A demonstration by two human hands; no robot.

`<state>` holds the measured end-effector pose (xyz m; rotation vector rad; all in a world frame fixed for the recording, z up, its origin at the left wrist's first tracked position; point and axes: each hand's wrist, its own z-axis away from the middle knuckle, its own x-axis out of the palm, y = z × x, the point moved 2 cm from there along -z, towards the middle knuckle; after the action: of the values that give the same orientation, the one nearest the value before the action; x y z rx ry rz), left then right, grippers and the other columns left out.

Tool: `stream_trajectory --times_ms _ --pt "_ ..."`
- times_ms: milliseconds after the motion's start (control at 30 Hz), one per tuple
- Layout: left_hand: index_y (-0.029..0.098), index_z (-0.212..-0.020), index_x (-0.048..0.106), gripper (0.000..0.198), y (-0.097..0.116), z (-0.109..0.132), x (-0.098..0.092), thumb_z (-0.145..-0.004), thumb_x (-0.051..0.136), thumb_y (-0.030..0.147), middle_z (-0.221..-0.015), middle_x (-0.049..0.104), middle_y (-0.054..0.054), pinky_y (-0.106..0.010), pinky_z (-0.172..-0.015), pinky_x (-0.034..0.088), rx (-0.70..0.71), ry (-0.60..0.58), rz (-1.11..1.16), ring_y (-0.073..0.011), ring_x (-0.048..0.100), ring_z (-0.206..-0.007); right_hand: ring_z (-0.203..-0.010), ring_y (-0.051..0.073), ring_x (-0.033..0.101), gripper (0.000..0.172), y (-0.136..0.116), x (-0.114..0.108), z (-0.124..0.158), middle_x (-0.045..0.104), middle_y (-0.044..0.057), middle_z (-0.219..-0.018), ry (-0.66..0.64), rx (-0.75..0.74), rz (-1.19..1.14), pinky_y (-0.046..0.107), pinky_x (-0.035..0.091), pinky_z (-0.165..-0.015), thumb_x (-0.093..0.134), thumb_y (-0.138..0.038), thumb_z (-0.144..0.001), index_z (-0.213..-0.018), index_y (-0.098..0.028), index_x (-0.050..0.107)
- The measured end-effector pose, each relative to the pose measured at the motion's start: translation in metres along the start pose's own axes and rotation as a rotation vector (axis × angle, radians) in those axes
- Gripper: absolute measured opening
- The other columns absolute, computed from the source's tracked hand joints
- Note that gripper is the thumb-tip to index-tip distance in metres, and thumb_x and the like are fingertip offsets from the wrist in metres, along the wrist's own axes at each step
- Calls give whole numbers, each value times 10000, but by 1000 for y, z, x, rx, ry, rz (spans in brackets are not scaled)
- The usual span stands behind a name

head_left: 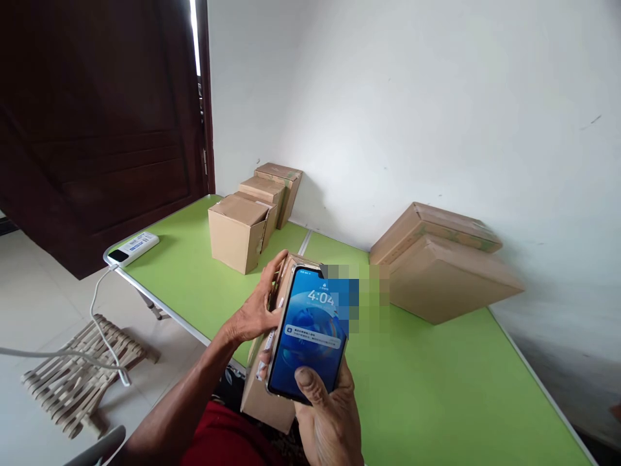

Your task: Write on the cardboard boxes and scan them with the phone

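Note:
A phone [310, 353] with a lit blue lock screen showing 4:04 is held in my right hand [330, 414], its thumb over the lower screen. Behind the phone, a cardboard box [266, 401] leans at the table's near edge. My left hand [259, 304] grips that box near its top, thumb and fingers around its side. The phone hides much of the box, and a pixelated patch covers the phone's upper right edge.
Several cardboard boxes [233, 233] stand in a row at the back left of the green table [436, 382]. Two larger boxes [451, 278] lean by the wall at right. A white power bank [140, 246] with a cable lies left; a woven stool [82, 369] stands below.

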<state>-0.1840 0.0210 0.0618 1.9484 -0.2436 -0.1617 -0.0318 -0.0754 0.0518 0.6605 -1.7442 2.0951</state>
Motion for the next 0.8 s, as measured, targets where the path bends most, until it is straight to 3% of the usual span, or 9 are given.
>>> stream_trajectory --times_ms 100,233,367,433,500,600,800 --pt "278 -1722 185 1247 1 1 -2 -757 866 680 -1767 273 -147 -598 -1323 280 -35 33 52 -464 308 -1601 -687 281 774 611 -6 2 0 811 93 -837 49 -20 -10 445 672 -716 1002 -473 -635 -1139 -232 755" --pt "263 -1714 168 1185 6 3 -7 -808 838 631 -1705 389 -153 -583 -1291 333 -106 83 97 -421 408 -1547 -631 245 768 629 -35 -2 -5 797 56 -792 293 -95 -19 384 667 -632 1013 -527 -613 -1088 -214 747" --pt "263 -1718 149 1187 7 5 -8 -813 831 616 -1711 378 -151 -580 -1285 333 -123 96 82 -410 397 -1553 -755 239 803 702 -59 -41 -33 815 40 -942 487 -216 61 346 663 -659 996 -572 -619 -1152 -210 717" --pt "265 -1719 150 1191 6 5 -7 -808 831 619 -1715 372 -154 -587 -1281 333 -126 96 82 -416 379 -1564 -763 238 793 751 -55 -73 -56 811 42 -943 530 -215 195 362 658 -694 965 -628 -598 -1153 -190 714" --pt "266 -1719 154 1191 6 6 -6 -805 828 625 -1710 379 -157 -590 -1281 328 -133 97 82 -422 362 -1573 -723 256 767 807 -44 -106 -78 786 32 -830 595 -172 319 385 645 -682 947 -686 -483 -1060 -169 722" --pt "281 -1718 157 1176 5 5 -6 -811 823 624 -1715 375 -148 -590 -1280 326 -146 100 82 -424 365 -1570 -673 267 725 754 -23 -139 -104 760 52 -743 618 -112 420 404 618 -659 917 -687 -422 -915 -146 735" --pt "285 -1718 171 1136 3 6 -5 -836 821 585 -1714 392 -137 -588 -1287 329 -119 80 100 -420 380 -1568 -681 278 684 652 -6 -148 -124 742 69 -707 615 -57 711 392 559 -650 806 -727 -486 -811 -167 723"
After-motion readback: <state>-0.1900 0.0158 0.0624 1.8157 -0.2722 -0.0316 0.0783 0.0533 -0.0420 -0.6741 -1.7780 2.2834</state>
